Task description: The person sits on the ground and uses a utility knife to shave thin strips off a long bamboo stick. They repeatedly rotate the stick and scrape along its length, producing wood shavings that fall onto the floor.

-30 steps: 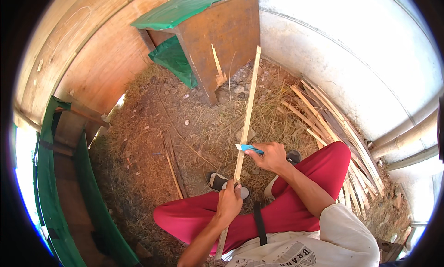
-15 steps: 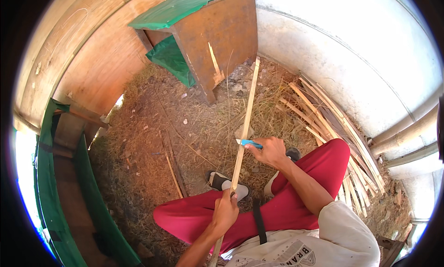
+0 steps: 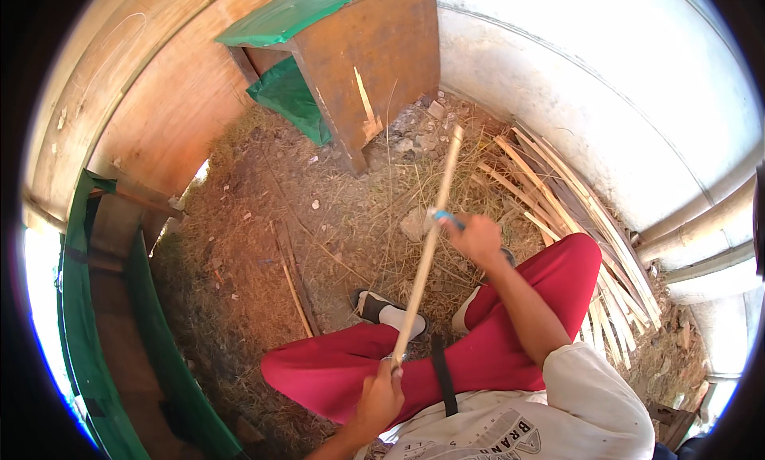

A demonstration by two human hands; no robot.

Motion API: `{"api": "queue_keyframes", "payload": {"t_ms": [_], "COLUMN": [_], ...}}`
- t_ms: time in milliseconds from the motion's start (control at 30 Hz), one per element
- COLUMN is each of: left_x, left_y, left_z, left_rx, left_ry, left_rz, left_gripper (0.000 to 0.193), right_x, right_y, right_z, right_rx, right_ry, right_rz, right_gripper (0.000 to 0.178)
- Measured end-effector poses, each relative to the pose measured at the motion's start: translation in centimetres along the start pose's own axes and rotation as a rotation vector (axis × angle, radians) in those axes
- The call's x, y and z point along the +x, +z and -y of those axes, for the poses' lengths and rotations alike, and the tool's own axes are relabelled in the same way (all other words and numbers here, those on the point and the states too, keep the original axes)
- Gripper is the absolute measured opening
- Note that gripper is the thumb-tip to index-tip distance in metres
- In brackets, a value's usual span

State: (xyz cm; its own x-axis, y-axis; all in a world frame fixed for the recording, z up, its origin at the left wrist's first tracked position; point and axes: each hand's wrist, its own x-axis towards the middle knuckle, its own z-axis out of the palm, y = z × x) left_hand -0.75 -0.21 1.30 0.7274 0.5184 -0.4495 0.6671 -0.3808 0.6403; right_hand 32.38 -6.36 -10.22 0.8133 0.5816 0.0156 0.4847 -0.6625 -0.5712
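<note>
My left hand (image 3: 381,398) grips the strip (image 3: 422,273) by its near end and my right hand (image 3: 480,238) clasps the knife (image 3: 449,218) partway along it, where shallow strokes seem safest.

The floor (image 3: 227,277) is reddish-brown earth, strewn with dry grass. Toward three o'clock, a pile of long, pale wooden strips (image 3: 542,191) lies on it beside the white wall. Two thin sticks (image 3: 296,293) lie side by side at eight o'clock. A brown wooden cabinet (image 3: 374,54) stands at twelve, with stone fragments (image 3: 436,109) at one o'clock near its foot.
</note>
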Motion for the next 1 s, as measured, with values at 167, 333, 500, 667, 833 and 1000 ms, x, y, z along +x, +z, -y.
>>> {"api": "queue_keyframes", "payload": {"t_ms": [167, 333, 500, 667, 833, 1000], "left_x": [-2.5, -3.6, -5.9, -9.0, -11.5, -13.4], "left_y": [-0.6, -1.4, -1.8, 0.9, -1.7, -3.0], "left_z": [1.1, 1.7, 2.8, 12.2, 7.4, 6.9], "left_rx": [-0.013, -0.056, 0.05, 0.01, 0.056, 0.067], "left_ry": [-0.036, -0.04, -0.067, -0.075, -0.109, -0.134], "left_rz": [0.003, 0.022, 0.008, 0.046, 0.018, 0.082], "left_gripper": [0.019, 0.02, 0.018, 0.043, 0.031, 0.031], "right_x": [1.7, 1.2, 2.0, 3.4, 3.7, 4.5], "right_y": [0.0, 1.7, 0.8, 0.2, -0.1, -0.3], "right_z": [-0.7, -1.3, -1.0, -2.9, -3.0, -2.4], "right_rx": [-0.022, -0.03, -0.014, -0.041, -0.073, -0.1], "right_ry": [0.009, 0.015, 0.075, 0.155, 0.182, 0.178], "right_rz": [-0.003, -0.003, 0.112, 0.042, 0.09, 0.077], "right_gripper": [0.052, 0.053, 0.054, 0.053, 0.055, 0.057]}}
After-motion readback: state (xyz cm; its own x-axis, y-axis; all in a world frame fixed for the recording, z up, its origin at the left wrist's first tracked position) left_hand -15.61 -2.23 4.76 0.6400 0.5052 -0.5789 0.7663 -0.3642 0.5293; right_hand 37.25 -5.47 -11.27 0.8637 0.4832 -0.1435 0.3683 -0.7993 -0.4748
